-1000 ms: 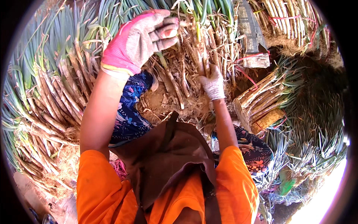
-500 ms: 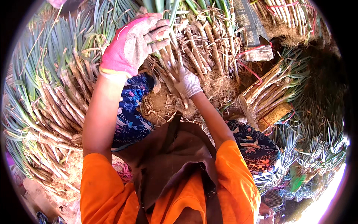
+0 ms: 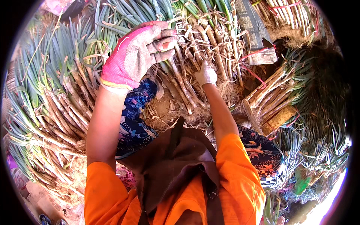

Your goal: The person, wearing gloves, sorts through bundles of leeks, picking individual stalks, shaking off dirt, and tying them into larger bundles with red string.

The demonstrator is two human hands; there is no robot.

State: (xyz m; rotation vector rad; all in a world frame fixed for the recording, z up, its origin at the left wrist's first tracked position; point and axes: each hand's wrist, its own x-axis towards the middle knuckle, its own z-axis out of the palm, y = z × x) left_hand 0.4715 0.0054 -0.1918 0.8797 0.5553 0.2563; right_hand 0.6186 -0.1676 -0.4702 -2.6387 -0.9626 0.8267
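Observation:
My left hand, in a pink glove with a dirty grey palm, is open with its palm up and its fingers stretched to the right. One fingertip shows bare through the glove. Leaves and stalks of leeks or large green onions lie beneath it, and nothing rests on the palm. A few long stalks slant down from below its fingers to the soil. My right hand, in a whitish knit glove, reaches into the dense row of onion stalks to the right. Its fingertips are partly lost among them, so its grip is unclear.
A large heap of green onions fills the left side. To the right lie a tied bundle with a wooden piece, and a dark board. Another tied bundle is at the far right. Bare soil shows near my knees.
My right hand has moved right and away, from the slanting stalks to the denser row. Those stalks, blurred before, now lie still. My left hand has shifted slightly right and nearer.

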